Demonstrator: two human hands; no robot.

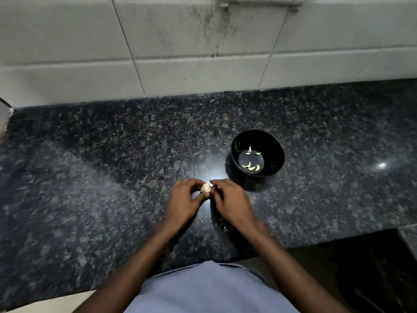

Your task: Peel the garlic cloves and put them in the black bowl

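Two hands meet over the dark speckled worktop (90, 177), and they share one small thing. The left hand (184, 201) has its fingers (191, 182) curled round the garlic (205, 188), with the thumb tucked under it. The garlic sits just above the worktop, between both hands. It looks small, light and dry, with thin papery skin that tears and flakes. The cloves inside are likely firm but a bit slippery once bare, so a pinch at the two ends should hold best. The right hand (232, 203) has its fingertips bent onto the right side of the garlic, where a bit of white skin sticks up. A few white skin bits (225, 228) lie on the worktop under the wrists. Near the right hand stands the black bowl (237, 141), with about six peeled cloves (251, 167) lying in the bottom.
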